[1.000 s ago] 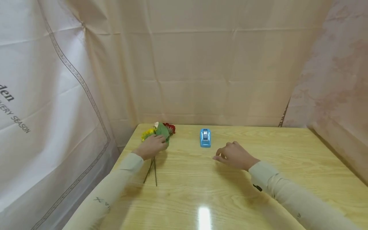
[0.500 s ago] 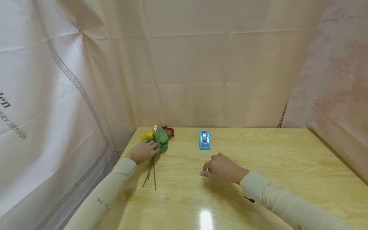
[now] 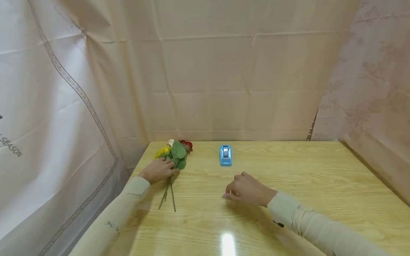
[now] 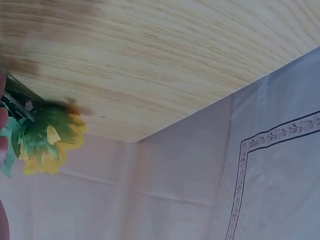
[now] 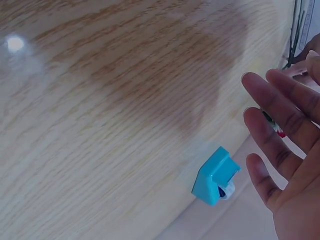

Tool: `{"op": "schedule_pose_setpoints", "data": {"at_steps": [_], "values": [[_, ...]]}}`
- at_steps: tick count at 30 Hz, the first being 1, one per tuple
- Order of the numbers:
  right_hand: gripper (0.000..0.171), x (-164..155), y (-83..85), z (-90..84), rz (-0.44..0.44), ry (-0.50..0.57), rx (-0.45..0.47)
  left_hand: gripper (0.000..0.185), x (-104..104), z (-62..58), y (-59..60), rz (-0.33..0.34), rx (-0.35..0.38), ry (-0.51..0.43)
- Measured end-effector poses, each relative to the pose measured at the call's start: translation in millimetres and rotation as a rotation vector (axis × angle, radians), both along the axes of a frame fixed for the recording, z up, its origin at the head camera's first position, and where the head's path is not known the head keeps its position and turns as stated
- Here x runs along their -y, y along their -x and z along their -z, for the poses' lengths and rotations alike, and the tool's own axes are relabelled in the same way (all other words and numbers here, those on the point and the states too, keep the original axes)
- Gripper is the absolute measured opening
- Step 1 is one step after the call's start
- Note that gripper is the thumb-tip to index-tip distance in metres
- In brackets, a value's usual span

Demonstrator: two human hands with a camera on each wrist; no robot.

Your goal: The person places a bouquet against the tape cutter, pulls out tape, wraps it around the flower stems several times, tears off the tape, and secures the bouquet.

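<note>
The right hand (image 3: pixel 248 190) hangs over the table (image 3: pixel 320 177), fingers loosely apart, gripping nothing. Farther left, the left hand (image 3: pixel 158 170) lies across flowers (image 3: pixel 178 149) on the table; whether it clamps their stems (image 3: pixel 172 195) I cannot tell. They should be light, bendy, best taken by the stems. Three blooms (image 3: pixel 162 153) show. Farthest, one blue tape dispenser (image 3: pixel 225 161).

The pale wood-grain table (image 3: pixel 307 167) shows a bright glare spot (image 3: pixel 228 244) toward its near side. A creased beige cloth (image 3: pixel 205 89) hangs behind it; a whitish cloth (image 3: pixel 38 170) at left bears a patterned border (image 4: pixel 282 133) and lettering (image 3: pixel 11 145), "SEASON" legible. At right, a pinkish cloth (image 3: pixel 378 89) shows faint print.
</note>
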State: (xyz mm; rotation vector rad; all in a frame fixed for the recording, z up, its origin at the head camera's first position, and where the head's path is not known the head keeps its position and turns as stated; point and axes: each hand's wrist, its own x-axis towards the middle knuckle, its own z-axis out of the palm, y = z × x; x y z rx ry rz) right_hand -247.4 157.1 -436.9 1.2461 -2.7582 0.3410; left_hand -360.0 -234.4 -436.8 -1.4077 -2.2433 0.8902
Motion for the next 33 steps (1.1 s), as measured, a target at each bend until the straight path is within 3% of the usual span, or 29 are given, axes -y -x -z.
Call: {"op": "schedule_pose_setpoints", "data": {"at_steps": [5,18,25,33], "values": [[0.034,2,-3.1,1.0,-0.012,-0.005,-0.002,0.031,1,2.3,0.5,0.034,-0.022,0.001],[0.038,3,-6.9,4.3,-0.043,-0.031,0.035,0.026,8,7.7,-4.0,0.158,-0.072,0.027],[0.036,2,-6.1,9.5,-0.052,-0.028,0.016,0.015,10,7.1,-5.8,0.211,-0.099,0.004],[0.031,5,-5.7,9.3,-0.053,-0.032,-0.016,0.028,8,2.2,-9.6,0.237,-0.153,-0.004]]}}
